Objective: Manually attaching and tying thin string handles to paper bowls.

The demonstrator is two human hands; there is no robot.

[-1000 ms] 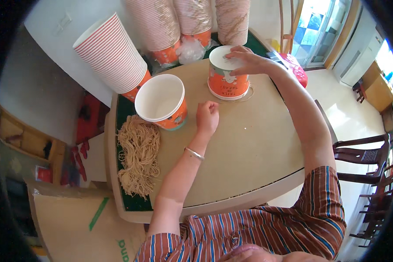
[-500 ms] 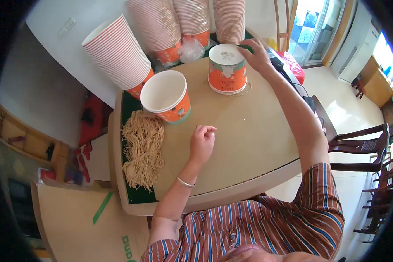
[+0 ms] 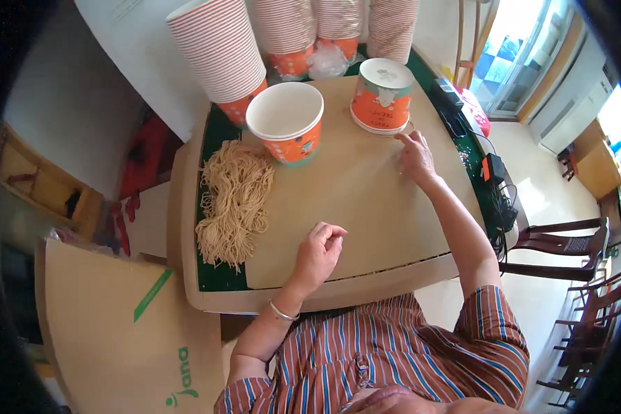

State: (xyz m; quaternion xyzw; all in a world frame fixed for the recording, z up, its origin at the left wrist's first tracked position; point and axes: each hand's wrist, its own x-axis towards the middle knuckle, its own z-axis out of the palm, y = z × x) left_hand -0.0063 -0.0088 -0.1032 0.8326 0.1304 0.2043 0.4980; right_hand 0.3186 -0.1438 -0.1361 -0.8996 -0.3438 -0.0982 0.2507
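Note:
An orange-and-green paper bucket point(image 3: 381, 102) stands upside down at the far right of the table, its white base up. A thin string loop shows at its right rim. My right hand point(image 3: 416, 160) is just in front of that rim, fingers stretched toward the loop; whether they touch it I cannot tell. Over the table's near middle, my left hand point(image 3: 319, 254) has its fingers curled in, with nothing visible in them. To its upper left stand nested paper buckets point(image 3: 293, 141), mouths up. A bundle of beige strings point(image 3: 234, 203) lies beside them at the left edge.
A tall leaning stack of paper buckets point(image 3: 217, 52) stands at the back left. Several plastic-wrapped stacks point(image 3: 286, 31) line the back. Black adapters and cables point(image 3: 493, 169) run along the right edge. A cardboard box point(image 3: 96, 310) is at lower left, a wooden chair point(image 3: 566, 241) at right.
My right hand has moved from beside the upturned bucket's base down toward me, to its rim. My left hand stays curled over the table. The view has shifted.

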